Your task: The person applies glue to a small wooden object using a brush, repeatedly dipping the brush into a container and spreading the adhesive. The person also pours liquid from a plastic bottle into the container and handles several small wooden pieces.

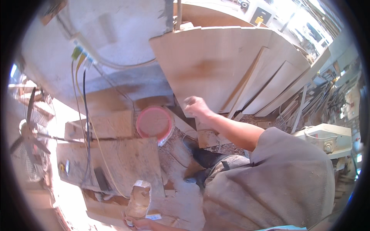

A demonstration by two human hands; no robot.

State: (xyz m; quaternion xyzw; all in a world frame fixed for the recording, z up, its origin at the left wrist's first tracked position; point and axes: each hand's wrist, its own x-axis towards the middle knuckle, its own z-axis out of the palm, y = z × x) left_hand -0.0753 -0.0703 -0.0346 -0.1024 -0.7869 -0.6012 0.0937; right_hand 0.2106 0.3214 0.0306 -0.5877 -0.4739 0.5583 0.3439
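My right hand [197, 107] is raised in front of a large pale wooden panel. Its fingers are smeared by motion, and whether anything is in them is hidden. At the bottom edge, my left hand [139, 223] has its fingers closed around something small and pale. That hand is beside an open, tan box-like container [134, 211] with a whitish, worn rim. A small white-and-blue label or packet [153, 216] lies against my left hand.
A pink round basin [141, 133] stands by the wall near wooden boards [115, 154]. Cables [87, 115] hang from a power strip. A fan [29, 134] is at the far left. Leaning panels [216, 57] stand ahead, and a cream machine [327, 140] is at right.
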